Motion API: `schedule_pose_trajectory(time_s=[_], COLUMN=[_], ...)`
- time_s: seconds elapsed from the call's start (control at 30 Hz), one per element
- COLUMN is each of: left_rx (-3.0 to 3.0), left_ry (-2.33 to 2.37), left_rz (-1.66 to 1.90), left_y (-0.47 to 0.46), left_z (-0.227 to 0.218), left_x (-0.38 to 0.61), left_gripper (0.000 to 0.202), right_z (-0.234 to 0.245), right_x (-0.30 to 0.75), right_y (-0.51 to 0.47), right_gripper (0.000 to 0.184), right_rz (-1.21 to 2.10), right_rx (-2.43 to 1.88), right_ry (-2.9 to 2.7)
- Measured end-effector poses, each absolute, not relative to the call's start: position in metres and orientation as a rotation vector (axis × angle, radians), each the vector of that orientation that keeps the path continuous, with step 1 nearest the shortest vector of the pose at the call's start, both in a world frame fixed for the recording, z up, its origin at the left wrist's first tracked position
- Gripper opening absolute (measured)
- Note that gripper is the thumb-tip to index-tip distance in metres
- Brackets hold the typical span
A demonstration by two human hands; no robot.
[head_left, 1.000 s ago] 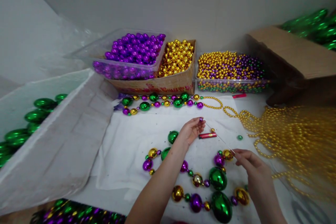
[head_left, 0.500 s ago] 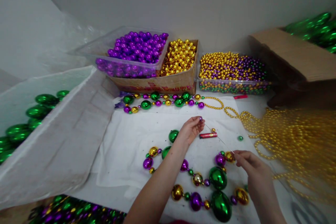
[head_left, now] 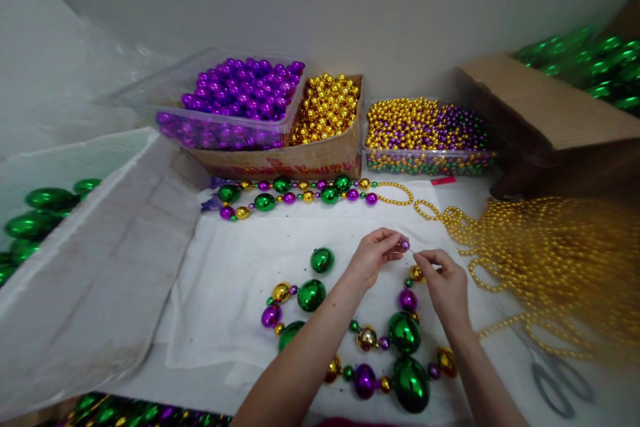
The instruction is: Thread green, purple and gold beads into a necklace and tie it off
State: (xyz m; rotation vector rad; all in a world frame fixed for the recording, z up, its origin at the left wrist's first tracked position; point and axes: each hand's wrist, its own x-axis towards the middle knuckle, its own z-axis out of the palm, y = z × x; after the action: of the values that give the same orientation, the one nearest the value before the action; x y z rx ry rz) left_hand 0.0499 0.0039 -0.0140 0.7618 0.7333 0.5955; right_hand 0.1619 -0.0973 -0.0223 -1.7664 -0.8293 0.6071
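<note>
My left hand [head_left: 379,255] pinches a small purple bead [head_left: 404,245] between thumb and fingertips. Close beside it, my right hand [head_left: 446,283] has thumb and forefinger closed on a thin string [head_left: 412,251] that meets the bead. Whether the string passes through the bead I cannot tell. Below my hands, a strand of large green, purple and gold beads [head_left: 404,332] curves over the white cloth [head_left: 225,293], partly covered by my left forearm. A loose-looking green bead [head_left: 322,259] sits left of my left hand.
Behind stand a clear bin of purple beads [head_left: 245,90], a carton of gold beads [head_left: 327,107] and a tub of mixed small beads [head_left: 425,130]. A finished-looking necklace [head_left: 265,201] lies before them. Gold bead chains [head_left: 540,267] and scissors [head_left: 553,380] are right; a white-walled box [head_left: 115,267] is left.
My right hand has moved up and left along the string, close to the bead in my left hand. The red lighter between them is now hidden. The view has shifted slightly right.
</note>
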Motion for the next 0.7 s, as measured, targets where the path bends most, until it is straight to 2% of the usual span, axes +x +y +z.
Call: schedule_pose_trajectory(time_s=[0.23,0.47,0.7], left_rx=[0.994,1.074,0.943], left_ry=[0.832,0.839,0.823], left_rz=[0.593,0.64,0.644], left_y=[0.004,0.003,-0.004], left_z=[-0.011,-0.009,-0.007], left_x=[0.058,0.066,0.057], left_gripper=[0.033,0.035,0.031], right_z=[-0.027,-0.027,-0.026], right_x=[0.186,0.186,0.18], right_y=[-0.104,-0.094,-0.094], right_gripper=[0.03,0.021,0.038], right_rz=[0.59,0.687,0.93], right_rx=[-1.74,-1.706,-1.523], right_ry=[-0.891,-0.917,-0.534])
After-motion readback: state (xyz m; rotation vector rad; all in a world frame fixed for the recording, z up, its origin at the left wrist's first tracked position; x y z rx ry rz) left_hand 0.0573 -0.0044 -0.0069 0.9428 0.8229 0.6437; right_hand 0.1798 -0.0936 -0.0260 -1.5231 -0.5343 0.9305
